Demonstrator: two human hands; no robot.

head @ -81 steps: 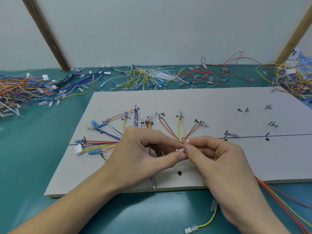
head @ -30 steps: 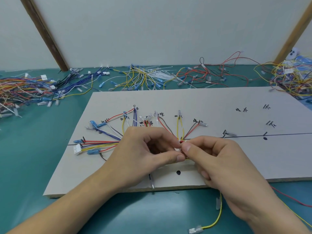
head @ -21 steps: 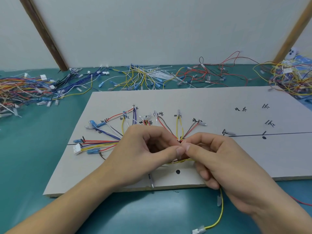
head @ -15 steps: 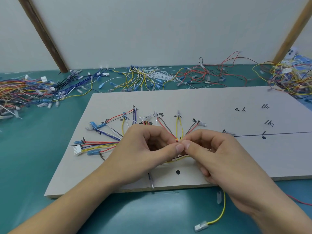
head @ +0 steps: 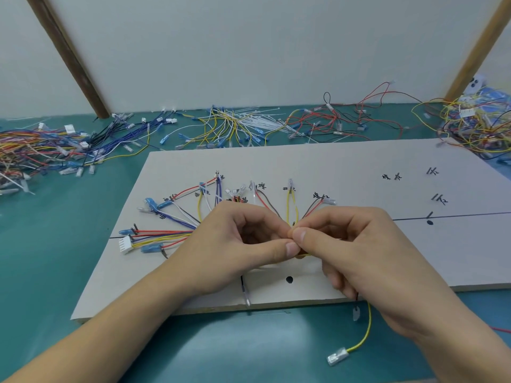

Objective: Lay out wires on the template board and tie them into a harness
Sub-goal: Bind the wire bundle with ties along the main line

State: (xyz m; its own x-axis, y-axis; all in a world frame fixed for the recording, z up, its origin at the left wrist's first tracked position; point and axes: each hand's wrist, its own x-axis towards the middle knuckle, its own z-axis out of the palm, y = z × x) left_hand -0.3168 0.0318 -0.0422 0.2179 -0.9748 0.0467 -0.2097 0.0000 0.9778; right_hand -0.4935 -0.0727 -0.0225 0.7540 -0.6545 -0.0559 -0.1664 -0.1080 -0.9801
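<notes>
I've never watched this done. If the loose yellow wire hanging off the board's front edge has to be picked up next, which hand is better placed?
Probably the right hand. The yellow wire hangs off the template board directly below it, while the left hand sits further off, pinching the wire bundle.

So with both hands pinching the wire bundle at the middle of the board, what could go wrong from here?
1. The left hand and right hand cover the wire bundle at the grip, so a strand could slip out unseen.
2. The yellow wire hangs off the template board; its terminal may snag if pulled.
3. The fanned wire ends lie loose and could shift off their labels.
</notes>
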